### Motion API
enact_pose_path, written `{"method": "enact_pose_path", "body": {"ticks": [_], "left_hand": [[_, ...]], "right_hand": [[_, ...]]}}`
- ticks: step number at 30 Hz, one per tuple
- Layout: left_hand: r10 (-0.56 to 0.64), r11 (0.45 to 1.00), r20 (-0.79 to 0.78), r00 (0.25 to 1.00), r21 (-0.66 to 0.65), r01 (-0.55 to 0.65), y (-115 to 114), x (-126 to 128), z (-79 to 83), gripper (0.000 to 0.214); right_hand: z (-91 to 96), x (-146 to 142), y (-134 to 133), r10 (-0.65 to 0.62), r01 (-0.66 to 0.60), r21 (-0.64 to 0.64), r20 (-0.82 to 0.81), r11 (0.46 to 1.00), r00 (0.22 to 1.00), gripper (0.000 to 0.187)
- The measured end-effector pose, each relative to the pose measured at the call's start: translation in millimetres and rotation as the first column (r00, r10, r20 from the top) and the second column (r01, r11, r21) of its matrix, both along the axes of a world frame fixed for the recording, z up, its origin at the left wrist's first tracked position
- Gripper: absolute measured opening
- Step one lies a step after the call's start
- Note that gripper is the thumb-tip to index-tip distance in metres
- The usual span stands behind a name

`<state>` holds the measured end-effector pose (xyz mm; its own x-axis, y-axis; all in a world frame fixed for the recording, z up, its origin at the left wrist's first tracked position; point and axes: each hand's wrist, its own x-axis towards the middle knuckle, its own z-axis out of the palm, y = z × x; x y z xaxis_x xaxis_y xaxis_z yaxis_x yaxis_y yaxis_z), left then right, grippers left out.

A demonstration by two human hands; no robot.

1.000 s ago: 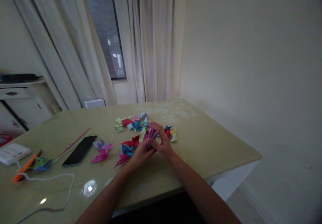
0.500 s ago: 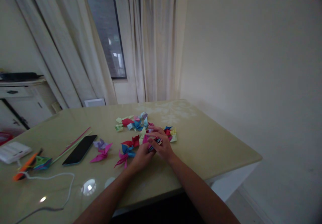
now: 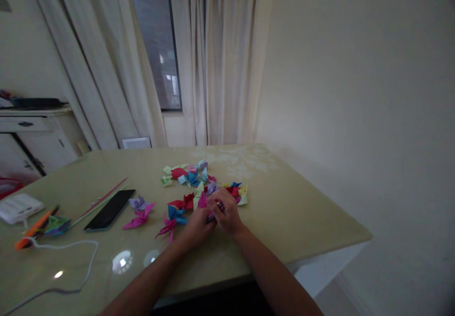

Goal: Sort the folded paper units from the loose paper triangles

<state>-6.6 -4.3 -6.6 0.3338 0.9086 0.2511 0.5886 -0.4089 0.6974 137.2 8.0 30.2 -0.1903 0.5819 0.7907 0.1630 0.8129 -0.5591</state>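
Observation:
My left hand and my right hand meet above the near middle of the table. Between them is a small dark-and-white patterned thing, mostly covered by my fingers, so its kind does not show. Both hands are closed around it. Folded paper figures lie close by: a magenta one just beyond my left fingers, a blue one and a pink one to the left. A red paper piece lies beyond my right hand.
More folded papers form a cluster farther back. A purple and a magenta figure lie beside a black phone. Farther left are thin sticks, an orange cutter, a white cable and a white box.
My right fingers, spread over the patterned thing before, have curled in around it. Less of it shows now. The hands stay together, and the view has shifted slightly.

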Motion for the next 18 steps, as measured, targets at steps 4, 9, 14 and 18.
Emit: {"method": "enact_pose_path", "body": {"ticks": [4, 9, 14, 18], "left_hand": [[-0.08, 0.997, 0.101, 0.992, 0.017, 0.079, 0.2, -2.4, 5.3, 0.025], [-0.096, 0.995, 0.085, 0.992, 0.034, 0.094, -0.5, -3.2, 7.4, 0.023], [-0.036, 0.999, -0.106, 0.994, 0.013, 0.037, -2.5, -1.9, 5.7, 0.022], [0.014, 0.999, -0.289, 0.957, -0.023, -0.022, -4.8, 0.2, 9.7, 0.025]], "right_hand": [[0.9, -0.9, -2.4, -0.017, 0.016, 0.02, 0.052, 1.0, 0.999, 0.033], [1.9, -1.8, -4.3, -0.038, 0.037, 0.01, 0.04, 0.999, 0.998, 0.032], [0.7, -0.2, -1.4, -0.074, 0.073, 0.034, 0.038, 0.997, 0.997, 0.029], [-1.5, 1.6, 0.8, -0.116, 0.114, 0.042, 0.06, 0.993, 0.991, 0.031]]}}
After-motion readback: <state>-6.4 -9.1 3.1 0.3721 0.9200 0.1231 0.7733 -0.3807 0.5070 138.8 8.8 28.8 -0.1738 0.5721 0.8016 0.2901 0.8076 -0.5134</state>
